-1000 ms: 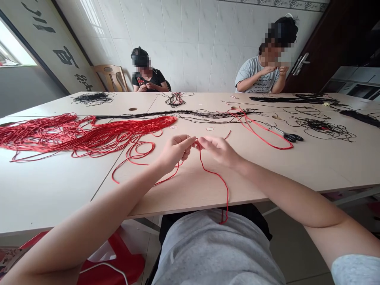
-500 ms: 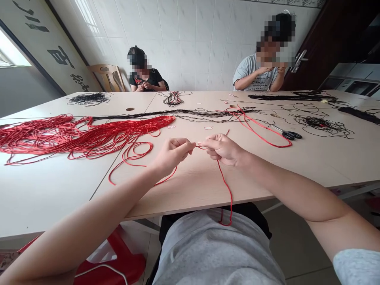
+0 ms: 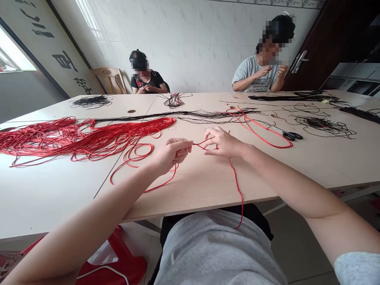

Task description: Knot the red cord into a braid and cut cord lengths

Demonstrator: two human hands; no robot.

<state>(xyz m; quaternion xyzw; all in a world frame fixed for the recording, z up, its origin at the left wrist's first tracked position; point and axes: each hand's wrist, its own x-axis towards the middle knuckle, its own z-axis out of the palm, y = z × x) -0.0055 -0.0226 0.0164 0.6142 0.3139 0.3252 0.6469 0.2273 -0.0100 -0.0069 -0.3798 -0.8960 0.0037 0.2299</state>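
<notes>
My left hand (image 3: 173, 155) is closed around a thin red cord (image 3: 204, 145), which runs across to my right hand (image 3: 223, 142). The cord passes among the fingers of my right hand, and the exact grip is partly hidden. From there a strand (image 3: 238, 190) hangs over the table's front edge (image 3: 196, 212) toward my grey shirt. Another length trails from under my left hand and lies on the pale wooden table. A large bundle of red cords (image 3: 89, 138) lies to the left of my hands.
Long black cords (image 3: 178, 114) and tangled black piles stretch across the table, with black-handled scissors (image 3: 292, 135) on the right. Two seated people (image 3: 145, 81) (image 3: 255, 75) work with their hands at the far side. A red stool (image 3: 118, 261) stands below on the left.
My right hand has moved up and to the right, away from my left hand. The cord between them now spans a wider gap, and the hanging strand has shifted right.
</notes>
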